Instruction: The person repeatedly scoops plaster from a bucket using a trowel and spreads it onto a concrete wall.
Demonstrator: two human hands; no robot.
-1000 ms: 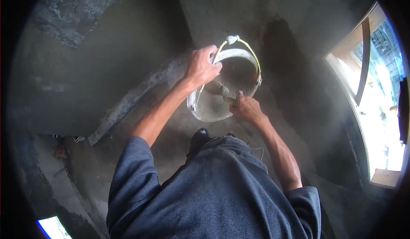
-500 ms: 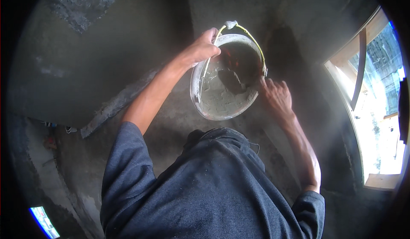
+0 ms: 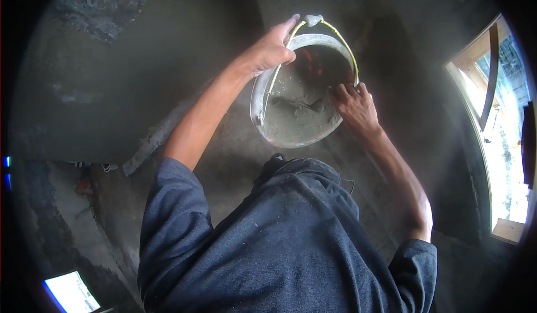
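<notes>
A bucket point(image 3: 257, 109) with a pale, smeared rim is tilted in front of me. Wet grey mortar point(image 3: 296, 127) lies inside it, with a dark uneven hollow near the middle. My left hand point(image 3: 271, 51) grips the bucket's upper left rim, thumb over the edge and beside the handle. On the opposite side, my right hand point(image 3: 357, 110) has its fingers curled at the right rim, below the end of the handle. The thin yellow handle point(image 3: 343, 40) arches over the top and carries a grey lump point(image 3: 313, 20). Part of the fingertips of each hand is hidden.
Dark grey plastered surfaces surround me. A pale ledge or edge point(image 3: 154, 140) runs diagonally at the left. Far right is a bright opening with a wooden frame point(image 3: 506, 230); another bright opening point(image 3: 71, 292) shows at the lower left.
The bucket and both hands sit slightly higher and farther right in view. My right-hand fingers have curled in at the rim. The dark hollow in the mortar has become smaller and wider.
</notes>
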